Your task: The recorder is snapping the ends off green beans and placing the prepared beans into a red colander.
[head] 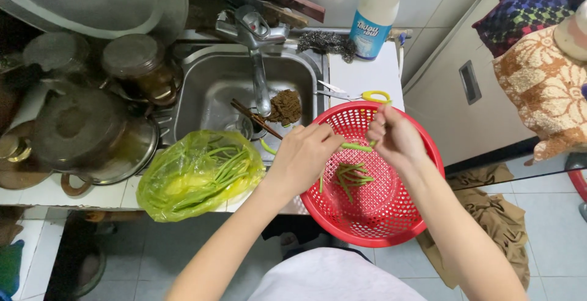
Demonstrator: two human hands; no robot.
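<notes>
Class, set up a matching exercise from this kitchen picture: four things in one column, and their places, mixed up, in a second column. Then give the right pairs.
Things:
1. green stalk
2. scissors
3. chopsticks
4. yellow bag

Places:
A. in the sink
B. on the counter left of the red basket
C. between the left hand and right hand
D. on the white counter behind the basket

Pairs: 1-C, 2-D, 3-A, 4-B
</notes>
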